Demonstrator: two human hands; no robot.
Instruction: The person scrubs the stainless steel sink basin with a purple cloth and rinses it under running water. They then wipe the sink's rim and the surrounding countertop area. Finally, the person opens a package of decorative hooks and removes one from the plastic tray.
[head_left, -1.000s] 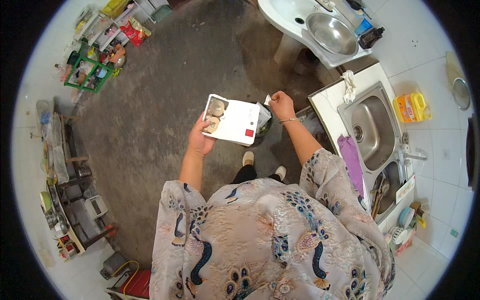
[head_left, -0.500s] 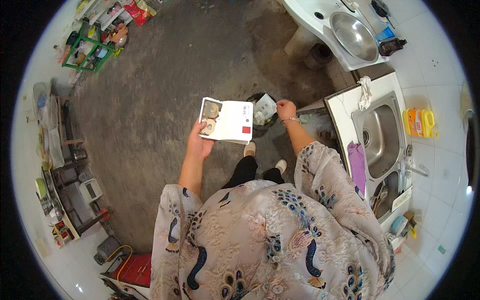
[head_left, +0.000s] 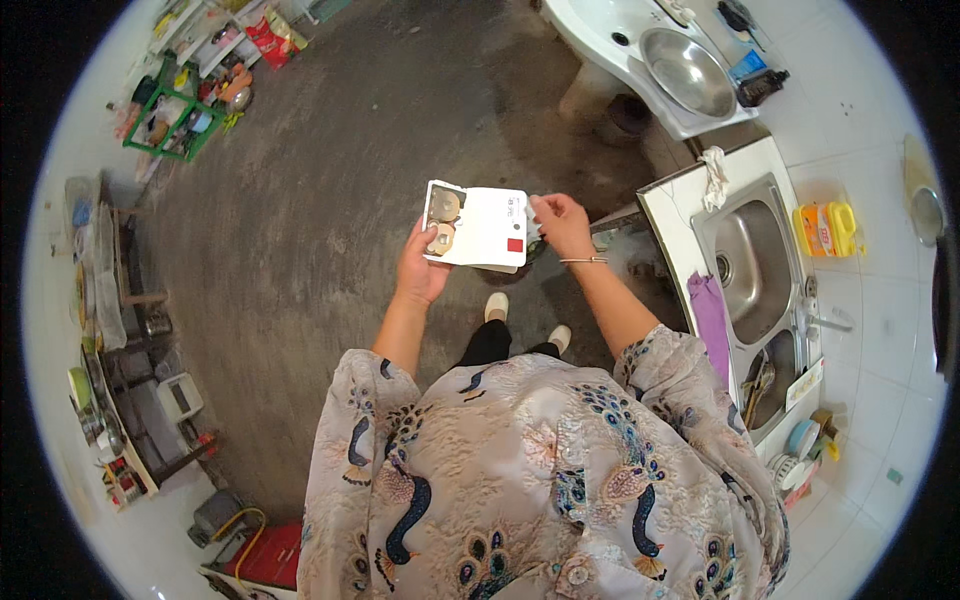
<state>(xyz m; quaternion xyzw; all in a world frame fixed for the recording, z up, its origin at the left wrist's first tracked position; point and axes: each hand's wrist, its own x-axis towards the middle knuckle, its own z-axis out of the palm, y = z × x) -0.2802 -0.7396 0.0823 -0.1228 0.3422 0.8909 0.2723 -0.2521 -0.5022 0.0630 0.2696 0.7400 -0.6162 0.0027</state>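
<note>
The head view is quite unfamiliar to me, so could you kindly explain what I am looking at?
Certainly. There is no machine here, just a person working with bare hands. The camera is the left of two worn on the head, looking down; its fisheye lens bends straight edges near the rim. The patterned garment at the bottom is the wearer's own.

The left hand holds a flat white package above the dark floor. The right hand is at its right edge, but whether it grips anything is unclear.

To the right, a purple cloth and a white cloth lie on the counter by a steel sink. Farther up, a metal bowl sits in a white washbasin.
</note>
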